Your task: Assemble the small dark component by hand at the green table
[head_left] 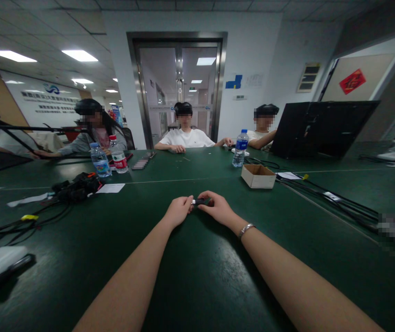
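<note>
A small black tube with a silver band (pixel 198 202) is held level just above the green table (pixel 197 258), in the middle of the view. Its silver end is pinched between the thumb and fingers of my left hand (pixel 179 211). Thumb and curved fingers of my right hand (pixel 218 208) close round the black end from the other side. Too small to make out is the tube's exact kind, and the fingers partly hide it. A silver bracelet (pixel 246 230) circles my right wrist.
Beyond my right hand stands an open cardboard box (pixel 257 180), with a water bottle (pixel 240 148) behind it. Two bottles (pixel 118 157) and black gear (pixel 79 186) are at left. Cables (pixel 332 198) run along the right. Several people sit across the table.
</note>
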`<state>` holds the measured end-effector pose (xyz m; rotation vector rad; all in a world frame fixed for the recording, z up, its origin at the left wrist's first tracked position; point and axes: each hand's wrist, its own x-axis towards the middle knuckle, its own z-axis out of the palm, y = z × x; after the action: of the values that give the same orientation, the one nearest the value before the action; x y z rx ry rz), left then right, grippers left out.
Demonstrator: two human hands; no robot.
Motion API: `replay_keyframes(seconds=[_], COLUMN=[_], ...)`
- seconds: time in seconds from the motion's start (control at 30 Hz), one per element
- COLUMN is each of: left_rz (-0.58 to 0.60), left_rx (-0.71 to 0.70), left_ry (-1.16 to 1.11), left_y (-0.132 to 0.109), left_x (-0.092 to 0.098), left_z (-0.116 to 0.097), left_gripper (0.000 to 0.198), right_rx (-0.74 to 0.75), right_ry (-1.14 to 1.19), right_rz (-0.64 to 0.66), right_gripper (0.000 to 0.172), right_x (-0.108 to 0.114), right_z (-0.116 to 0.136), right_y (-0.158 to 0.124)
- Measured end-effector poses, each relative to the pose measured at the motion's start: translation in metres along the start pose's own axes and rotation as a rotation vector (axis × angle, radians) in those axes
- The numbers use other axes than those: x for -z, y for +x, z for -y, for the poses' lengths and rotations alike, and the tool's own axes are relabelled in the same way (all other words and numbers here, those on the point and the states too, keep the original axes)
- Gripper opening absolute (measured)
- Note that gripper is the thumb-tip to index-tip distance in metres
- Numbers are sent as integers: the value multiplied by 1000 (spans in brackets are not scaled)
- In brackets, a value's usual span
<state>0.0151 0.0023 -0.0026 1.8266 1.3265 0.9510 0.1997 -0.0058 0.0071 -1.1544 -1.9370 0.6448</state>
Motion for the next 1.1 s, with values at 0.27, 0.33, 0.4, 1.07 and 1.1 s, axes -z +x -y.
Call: replay_keyframes(seconds=[0.27, 0.33, 0.4, 1.07, 1.1], left_rz=[-29, 23, 71, 21, 38], left_rx=[49, -5, -50, -14, -45], left_ry=[-161, -180, -149, -113, -98], left_y=[-1, -4, -7, -4, -5], left_x=[2, 4, 6, 4, 4], left_z=[1, -2, -4, -3, -4], left_gripper=[45, 41, 37, 34, 33], right_rx=[-19, -18, -13, -17, -19], right_ry=[26, 29, 24, 22, 20], right_rz=[-56, -60, -54, -39, -41], right_gripper=[24, 24, 24, 23, 23], right_x=[0, -1, -1, 0, 0], right_z=[-4, -6, -6, -2, -2], right_y=[2, 2, 2, 2, 2])
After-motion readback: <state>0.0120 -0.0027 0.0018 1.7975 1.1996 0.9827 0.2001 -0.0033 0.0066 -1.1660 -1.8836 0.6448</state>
